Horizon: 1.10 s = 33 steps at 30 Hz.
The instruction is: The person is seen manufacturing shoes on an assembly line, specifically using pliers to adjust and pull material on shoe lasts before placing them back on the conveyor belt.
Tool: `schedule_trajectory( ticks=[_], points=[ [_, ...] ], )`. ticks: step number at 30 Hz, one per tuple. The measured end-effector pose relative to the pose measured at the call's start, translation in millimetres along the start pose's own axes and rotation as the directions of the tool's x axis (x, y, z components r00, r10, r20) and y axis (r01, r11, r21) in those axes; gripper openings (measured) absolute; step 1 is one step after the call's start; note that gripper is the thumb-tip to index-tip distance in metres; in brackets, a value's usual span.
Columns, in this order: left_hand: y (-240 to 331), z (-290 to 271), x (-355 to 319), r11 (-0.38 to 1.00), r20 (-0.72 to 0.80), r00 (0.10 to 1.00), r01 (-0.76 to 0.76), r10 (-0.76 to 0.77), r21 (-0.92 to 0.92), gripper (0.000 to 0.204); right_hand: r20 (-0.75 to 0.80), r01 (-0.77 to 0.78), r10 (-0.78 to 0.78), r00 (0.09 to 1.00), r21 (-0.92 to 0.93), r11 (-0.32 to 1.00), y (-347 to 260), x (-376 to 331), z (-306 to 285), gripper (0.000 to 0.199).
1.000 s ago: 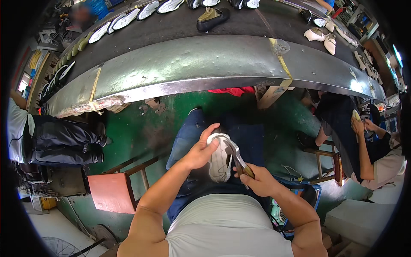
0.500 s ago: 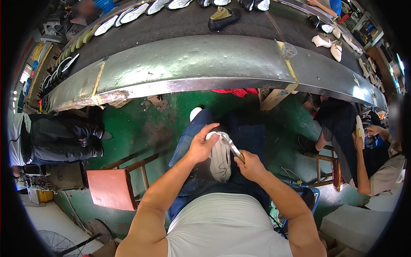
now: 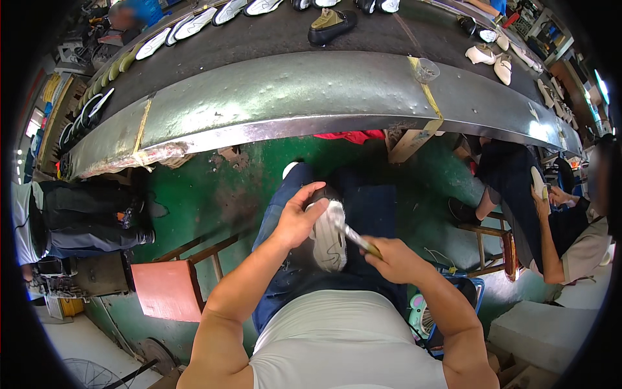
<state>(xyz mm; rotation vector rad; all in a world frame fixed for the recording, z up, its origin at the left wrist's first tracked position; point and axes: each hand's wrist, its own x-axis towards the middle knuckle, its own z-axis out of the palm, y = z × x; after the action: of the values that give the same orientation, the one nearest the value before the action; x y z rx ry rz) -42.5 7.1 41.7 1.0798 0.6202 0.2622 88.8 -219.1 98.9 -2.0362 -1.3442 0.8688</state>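
Observation:
On my lap lies a shoe, its pale underside turned up and marked with a dark wavy line. Its dark upper shows at the far end. My left hand grips that far end from the left, thumb on top. My right hand is closed round the yellowish-brown handle of a shiny metal tool. The tool's far end meets the underside near my left thumb; blur hides its shape, so its kind is unclear.
A long metal-edged bench curves ahead, with a black-and-olive shoe and rows of shoe parts on its dark top. A red-topped stool stands left. One person is at left; another at right handles a pale shoe part.
My right hand has shifted slightly right and down, and the tool now lies at a flatter slant across the shoe. My left hand keeps its grip.

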Motion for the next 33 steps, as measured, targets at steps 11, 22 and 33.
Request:
schedule_trajectory(
  ticks=[11, 22, 33],
  points=[
    [19.7, 40.2, -108.5, 0.564, 0.524, 0.705, -0.704, 0.479, 0.432, 0.092, -0.343, 0.339, -0.146, 0.928, 0.614, 0.713, -16.7, -8.4, 30.0, 0.035],
    [2.8, 55.8, -121.4, 0.344, 0.383, 0.688, -0.673, 0.617, 0.655, 0.091, -0.261, 0.276, -0.144, 0.954, 0.585, 0.763, -17.9, 4.5, 27.0, 0.029],
    [-24.4, 27.4, -35.2, 0.693, 0.157, 0.967, -0.252, 0.199, 0.675, 0.048, -0.321, -0.024, 0.275, 0.906, 0.611, 0.791, 43.5, 33.4, 38.9, 0.072]
  ],
)
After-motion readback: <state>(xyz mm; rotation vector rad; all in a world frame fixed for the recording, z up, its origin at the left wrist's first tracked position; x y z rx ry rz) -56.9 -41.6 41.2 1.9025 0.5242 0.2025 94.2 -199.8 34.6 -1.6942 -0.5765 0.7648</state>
